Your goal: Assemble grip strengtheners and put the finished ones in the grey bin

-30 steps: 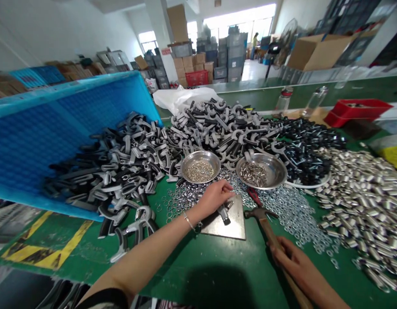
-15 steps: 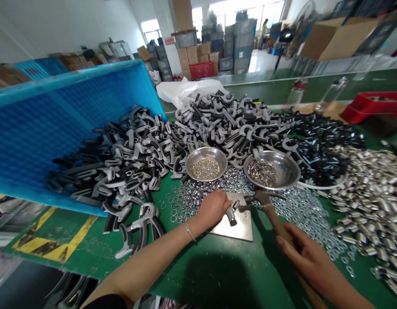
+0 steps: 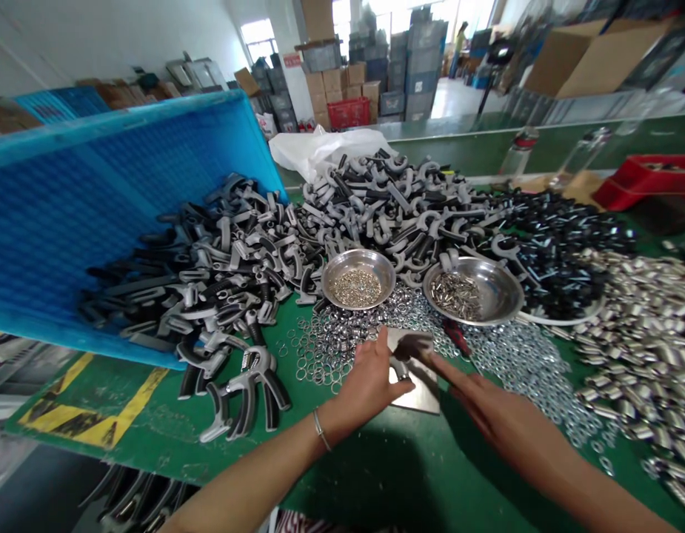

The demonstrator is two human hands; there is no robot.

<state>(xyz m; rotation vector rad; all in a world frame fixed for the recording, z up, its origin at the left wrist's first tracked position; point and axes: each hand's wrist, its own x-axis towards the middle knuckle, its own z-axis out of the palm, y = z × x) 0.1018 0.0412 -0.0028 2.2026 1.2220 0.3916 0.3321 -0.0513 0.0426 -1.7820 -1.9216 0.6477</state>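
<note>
My left hand (image 3: 367,381) is open, with thumb and index finger spread on either side of a small silver metal part (image 3: 398,369) on a flat metal plate (image 3: 423,400). The thumb lies close against the part; whether it presses on it I cannot tell. My right hand (image 3: 495,407) is closed round the wooden handle of a hammer (image 3: 417,346). The hammer's slightly blurred head is over the plate, at the part, and hides some of it. Loose metal rings (image 3: 320,352) lie beside my left hand, and small nuts (image 3: 534,370) spread beyond my right.
Two steel bowls, one with tiny brass-coloured pieces (image 3: 358,306) and one with pins (image 3: 489,296), stand behind the plate. Grey-black handles (image 3: 375,200) are heaped from a tipped blue crate (image 3: 120,170). Metal sleeves (image 3: 647,333) pile up at right. Red-handled pliers (image 3: 456,337) lie near the plate.
The hammer has swung left and down over the plate with my right hand. My left hand has turned and spread its fingers, its thumb now below the metal part.
</note>
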